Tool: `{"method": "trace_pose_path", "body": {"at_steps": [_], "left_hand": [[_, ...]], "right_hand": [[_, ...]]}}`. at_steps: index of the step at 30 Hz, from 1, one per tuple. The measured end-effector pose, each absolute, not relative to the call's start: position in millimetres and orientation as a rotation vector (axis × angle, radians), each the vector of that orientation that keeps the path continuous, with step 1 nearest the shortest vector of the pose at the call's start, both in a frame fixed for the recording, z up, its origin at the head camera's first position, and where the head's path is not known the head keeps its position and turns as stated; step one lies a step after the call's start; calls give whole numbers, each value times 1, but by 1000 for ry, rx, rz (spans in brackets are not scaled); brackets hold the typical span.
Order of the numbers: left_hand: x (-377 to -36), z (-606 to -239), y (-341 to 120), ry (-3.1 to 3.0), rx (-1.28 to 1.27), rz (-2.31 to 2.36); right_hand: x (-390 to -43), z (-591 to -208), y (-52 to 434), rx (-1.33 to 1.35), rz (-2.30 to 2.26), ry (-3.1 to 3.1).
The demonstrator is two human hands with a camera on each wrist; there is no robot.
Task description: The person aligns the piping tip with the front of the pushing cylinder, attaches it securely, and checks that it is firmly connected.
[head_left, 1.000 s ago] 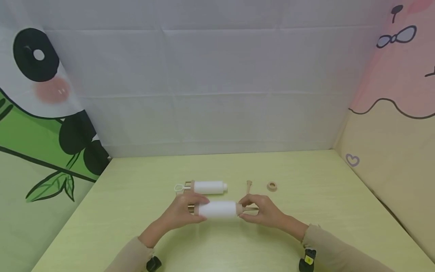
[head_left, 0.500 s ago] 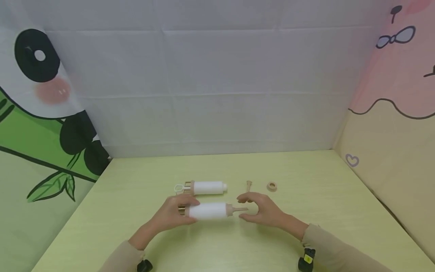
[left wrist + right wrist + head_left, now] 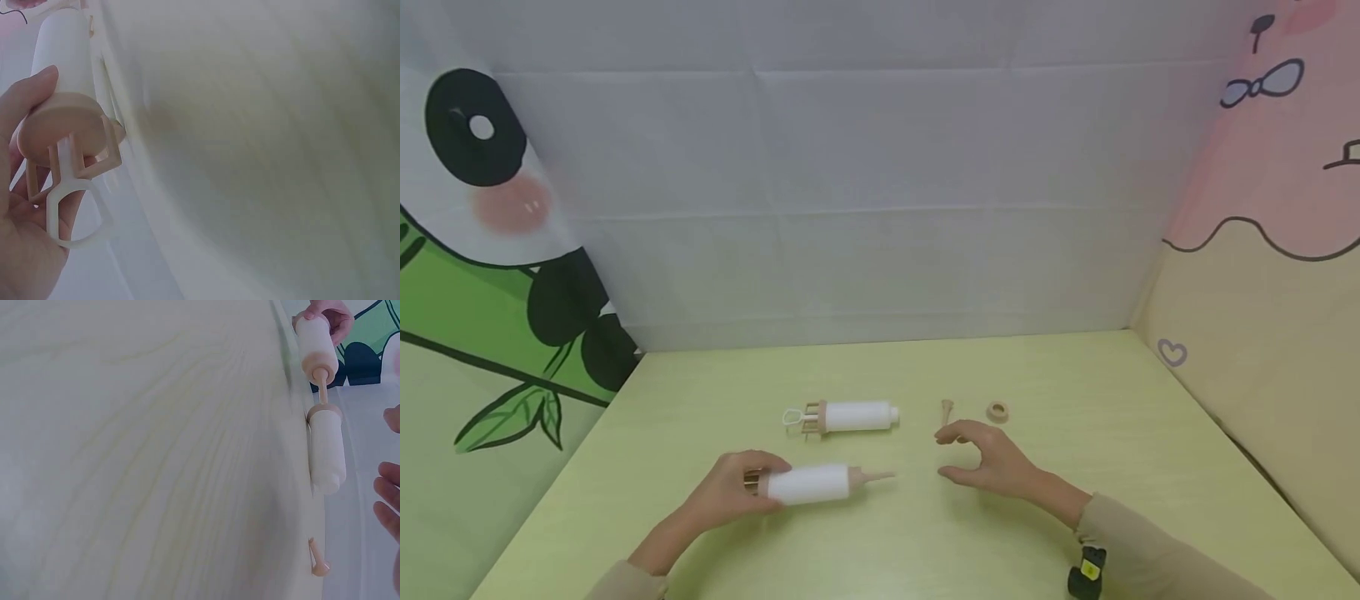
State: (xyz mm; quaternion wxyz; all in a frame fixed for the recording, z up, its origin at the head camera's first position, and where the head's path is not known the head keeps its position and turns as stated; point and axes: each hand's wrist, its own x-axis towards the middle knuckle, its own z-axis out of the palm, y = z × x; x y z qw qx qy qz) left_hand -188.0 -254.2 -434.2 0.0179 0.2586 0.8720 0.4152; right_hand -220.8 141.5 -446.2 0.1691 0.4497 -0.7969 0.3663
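My left hand (image 3: 730,487) grips a white syringe-like tube (image 3: 808,483) with a tan nozzle tip (image 3: 874,477) pointing right, low over the green table (image 3: 700,533). The left wrist view shows its tan end cap (image 3: 59,128) and white ring plunger (image 3: 72,215) in my fingers. My right hand (image 3: 981,458) hovers empty, fingers loosely curled, to the right of the tip. A second white tube (image 3: 853,415) lies behind on the table, also in the right wrist view (image 3: 326,450).
A small tan nozzle (image 3: 947,408) and a tan ring (image 3: 997,411) lie on the table just behind my right hand. Fabric walls (image 3: 880,208) close in the back and both sides.
My left hand has carried the tube left and toward me. My right hand has let go of its nozzle end and stayed, fingers spread apart.
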Motion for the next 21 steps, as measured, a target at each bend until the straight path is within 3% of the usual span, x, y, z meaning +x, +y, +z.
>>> {"method": "trace_pose_path", "body": {"at_steps": [21], "left_hand": [[-188, -437, -261, 2598, 698, 1221]], "right_hand": [[-223, -449, 140, 1282, 1045, -2286]]}}
